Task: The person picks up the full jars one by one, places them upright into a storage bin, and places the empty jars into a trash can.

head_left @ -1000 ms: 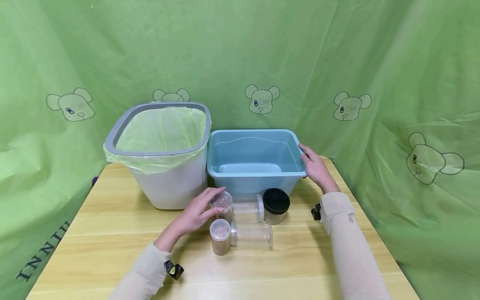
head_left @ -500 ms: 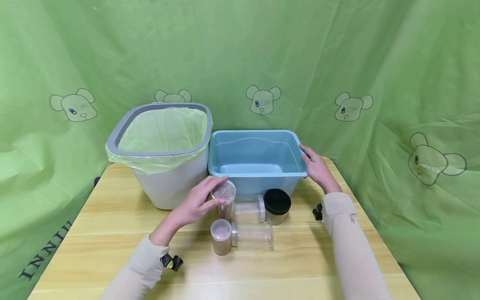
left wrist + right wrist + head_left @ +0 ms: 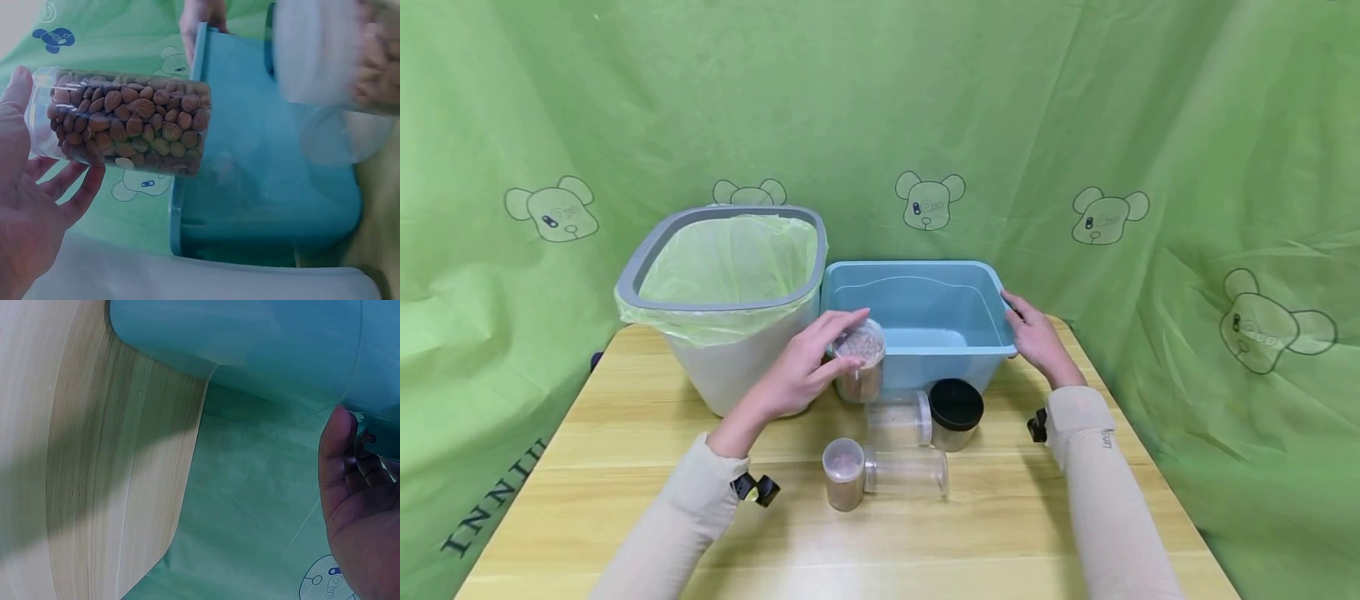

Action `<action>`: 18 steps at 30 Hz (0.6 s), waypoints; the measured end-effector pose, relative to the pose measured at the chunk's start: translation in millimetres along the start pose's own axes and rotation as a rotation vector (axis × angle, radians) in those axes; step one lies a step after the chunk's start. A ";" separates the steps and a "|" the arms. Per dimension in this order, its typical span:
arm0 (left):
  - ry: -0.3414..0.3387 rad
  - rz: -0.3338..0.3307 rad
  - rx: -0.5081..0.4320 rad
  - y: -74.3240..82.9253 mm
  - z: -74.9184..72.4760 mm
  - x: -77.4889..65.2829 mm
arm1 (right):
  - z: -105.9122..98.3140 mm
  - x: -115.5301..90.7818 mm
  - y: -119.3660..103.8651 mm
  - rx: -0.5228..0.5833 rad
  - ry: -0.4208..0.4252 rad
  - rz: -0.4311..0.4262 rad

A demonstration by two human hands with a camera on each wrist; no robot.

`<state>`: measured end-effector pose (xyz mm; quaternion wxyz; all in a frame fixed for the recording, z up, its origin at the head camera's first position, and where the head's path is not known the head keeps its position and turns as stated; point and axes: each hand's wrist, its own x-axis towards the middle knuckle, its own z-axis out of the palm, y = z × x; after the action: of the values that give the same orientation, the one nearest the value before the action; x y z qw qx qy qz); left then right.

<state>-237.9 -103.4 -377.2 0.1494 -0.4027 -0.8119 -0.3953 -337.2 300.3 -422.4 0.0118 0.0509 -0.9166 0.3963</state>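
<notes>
A: Where is the almond jar (image 3: 862, 379)?

B: In the left hand (image 3: 801, 371), upright and, by the look of it, off the table (image 3: 1000, 533). With that jar as the clock's centre, the blue tub (image 3: 940, 350) is at one to two o'clock, right beside it, and the lined bin (image 3: 737, 367) is at nine.

A: How is the grip?

B: Thumb and fingers bend round the lid (image 3: 41, 120) end, spread only as wide as the jar. Most of the almonds' weight hangs below, so an even squeeze from both sides and a level wrist probably serve best.

A: And the right hand (image 3: 1037, 340)?

B: At three o'clock, fingers curled on the tub's rim. That hold should steady the tub against a knock. Whether jar and tub touch is hard to tell.

A: What else wants care?

B: The other jars. A standing jar (image 3: 844, 487) is at six o'clock, an upper lying jar (image 3: 895, 421) and a lower lying jar (image 3: 906, 472) at five, and a black-topped jar (image 3: 955, 417) at four. A slow, high carry seems wise, since the two on their sides could roll if bumped.
</notes>
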 end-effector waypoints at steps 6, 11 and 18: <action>0.036 -0.024 -0.056 1.8 -0.4 18.1 | 1.5 1.8 1.2 0.006 0.002 0.005; 0.054 -0.032 -0.078 7.4 -1.9 32.9 | 0.4 2.2 1.4 0.004 0.000 0.003; 0.117 -0.083 -0.072 8.1 -3.2 57.3 | -0.7 1.4 0.5 -0.001 -0.006 -0.012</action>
<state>-268.0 -72.2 -338.8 0.1657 -0.3501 -0.8030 -0.4529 -338.7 301.1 -422.2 0.0113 0.0578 -0.9164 0.3958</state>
